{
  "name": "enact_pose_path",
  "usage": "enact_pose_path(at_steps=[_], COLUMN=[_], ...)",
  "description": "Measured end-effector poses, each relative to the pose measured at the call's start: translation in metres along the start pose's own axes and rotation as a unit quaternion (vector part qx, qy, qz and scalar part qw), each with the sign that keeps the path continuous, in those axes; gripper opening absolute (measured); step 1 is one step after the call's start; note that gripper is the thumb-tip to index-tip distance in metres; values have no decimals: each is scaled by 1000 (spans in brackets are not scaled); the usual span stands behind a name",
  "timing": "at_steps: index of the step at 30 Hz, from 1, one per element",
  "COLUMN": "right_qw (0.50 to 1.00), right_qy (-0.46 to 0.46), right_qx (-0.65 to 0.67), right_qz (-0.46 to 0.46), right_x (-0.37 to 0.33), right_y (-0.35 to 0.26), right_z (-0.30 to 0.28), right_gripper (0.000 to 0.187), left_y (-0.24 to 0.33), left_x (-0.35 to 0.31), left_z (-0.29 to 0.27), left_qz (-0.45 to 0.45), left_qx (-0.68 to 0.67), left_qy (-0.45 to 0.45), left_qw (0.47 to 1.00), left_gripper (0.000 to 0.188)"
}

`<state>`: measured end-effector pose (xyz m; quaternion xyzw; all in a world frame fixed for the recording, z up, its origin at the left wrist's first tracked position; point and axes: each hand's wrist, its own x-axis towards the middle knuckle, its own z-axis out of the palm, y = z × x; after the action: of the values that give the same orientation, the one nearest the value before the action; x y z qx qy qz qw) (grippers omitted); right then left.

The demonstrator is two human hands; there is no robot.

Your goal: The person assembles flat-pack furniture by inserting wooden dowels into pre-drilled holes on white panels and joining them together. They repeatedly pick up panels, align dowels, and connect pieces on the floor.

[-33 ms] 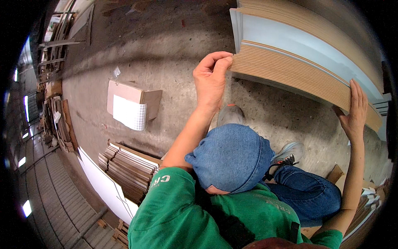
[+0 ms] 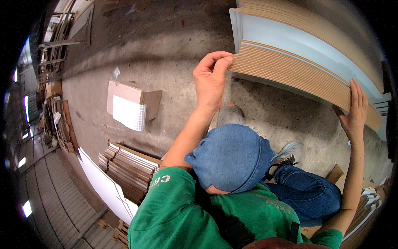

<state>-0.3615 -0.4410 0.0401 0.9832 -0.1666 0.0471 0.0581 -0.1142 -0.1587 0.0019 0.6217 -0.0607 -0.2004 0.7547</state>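
Note:
A stack of thin boards with brown edges stands at the upper right. A long white board face lies behind the brown edges. My left hand is at the stack's left end, thumb and forefinger pinched on the corner of a board there. My right hand lies against the brown edges near the right end. Its fingers are stretched out and reach the upper edge, and its thumb is spread toward the lower one. The stack hides part of that thumb's surroundings.
An opened cardboard box with a white dotted sheet sits on the concrete floor to the left. Nearer, another stack of brown-edged pieces lies beside a large white panel. My shoes and denim-clad legs are below the boards.

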Motion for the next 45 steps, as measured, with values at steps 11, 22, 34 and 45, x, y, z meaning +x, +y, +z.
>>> enact_pose_path(at_steps=[11,22,34,45], right_qw=[1000,1000,1000,1000], right_qy=[-3,-2,-9,-11], right_qx=[-5,-12,-23,-25], right_qz=[4,-3,6,7], right_x=[-1,0,-2,-2], right_y=[1,-1,-1,1], right_z=[1,-1,1,1], right_gripper=[90,89,89,89], left_y=[-3,1,1,1], left_x=[12,9,7,7], left_z=[4,11,13,14], left_qz=[-20,-5,-15,-11], left_qx=[-4,10,4,-7], left_qy=[-6,-20,-24,-27], left_qw=[1000,1000,1000,1000], left_gripper=[7,11,12,9])
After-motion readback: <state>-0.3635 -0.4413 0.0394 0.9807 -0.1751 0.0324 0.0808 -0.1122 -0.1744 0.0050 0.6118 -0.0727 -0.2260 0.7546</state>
